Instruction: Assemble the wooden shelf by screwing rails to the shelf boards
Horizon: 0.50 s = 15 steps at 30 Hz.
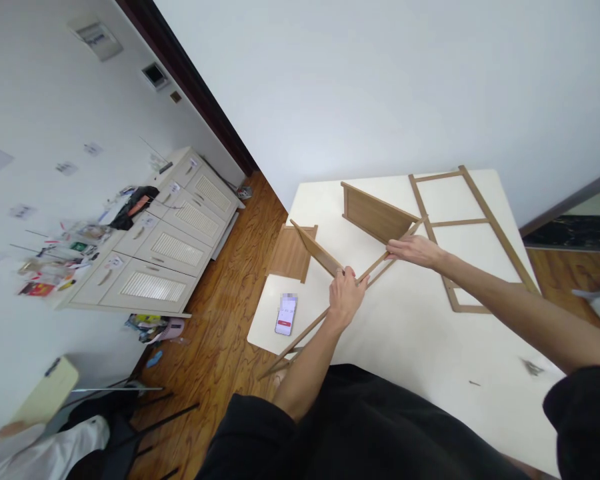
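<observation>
My left hand (346, 299) is closed around a long wooden side frame (307, 330), near where a narrow wooden panel (321, 252) joins it. My right hand (416, 251) grips the same frame farther along, beside a second, larger wooden panel (375, 212). Both panels stand up from the frame, which lies slantwise over the white table (405, 333) and past its near left edge. Fingertips of both hands are partly hidden by the wood. To the right, a ladder-like wooden frame (483, 208) lies flat. Another wooden panel (287, 257) rests at the table's left edge.
A phone (286, 315) with a lit screen lies on the table's left side. Small metal pieces (533, 367) and a thin small part (474, 383) are at the right front. A cluttered white cabinet (165, 240) stands left; a person's sleeve (75, 447) shows lower left.
</observation>
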### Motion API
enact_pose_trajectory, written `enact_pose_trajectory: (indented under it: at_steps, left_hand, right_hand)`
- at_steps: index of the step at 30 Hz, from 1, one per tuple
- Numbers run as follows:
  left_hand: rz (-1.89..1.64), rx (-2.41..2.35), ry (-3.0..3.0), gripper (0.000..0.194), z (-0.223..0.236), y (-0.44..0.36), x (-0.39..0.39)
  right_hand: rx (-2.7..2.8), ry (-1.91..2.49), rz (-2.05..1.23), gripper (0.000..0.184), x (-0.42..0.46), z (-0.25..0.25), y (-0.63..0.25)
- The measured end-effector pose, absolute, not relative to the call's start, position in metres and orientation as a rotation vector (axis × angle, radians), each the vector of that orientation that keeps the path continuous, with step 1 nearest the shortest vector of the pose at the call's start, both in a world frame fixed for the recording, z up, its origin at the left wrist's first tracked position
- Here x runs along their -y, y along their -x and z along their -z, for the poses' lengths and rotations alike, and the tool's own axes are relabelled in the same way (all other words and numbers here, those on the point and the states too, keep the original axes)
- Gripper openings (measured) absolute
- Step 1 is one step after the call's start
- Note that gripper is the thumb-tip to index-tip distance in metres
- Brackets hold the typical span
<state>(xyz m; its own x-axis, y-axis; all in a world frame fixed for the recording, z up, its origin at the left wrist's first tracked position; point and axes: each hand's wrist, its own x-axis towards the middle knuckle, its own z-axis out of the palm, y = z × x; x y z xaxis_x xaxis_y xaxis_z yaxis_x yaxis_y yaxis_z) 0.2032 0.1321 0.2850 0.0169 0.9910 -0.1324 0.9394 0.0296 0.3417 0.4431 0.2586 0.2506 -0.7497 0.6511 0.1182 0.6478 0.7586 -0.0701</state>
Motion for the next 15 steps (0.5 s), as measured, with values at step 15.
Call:
enact_pose_trajectory:
  at_steps: [15]
  left_hand:
    - [-0.192,-1.55,-2.091,0.048,-0.258,-0.199,-0.149]
  right_hand:
    - [1.902,1.533,-0.373,0.042,-0.161,-0.231,-0.422]
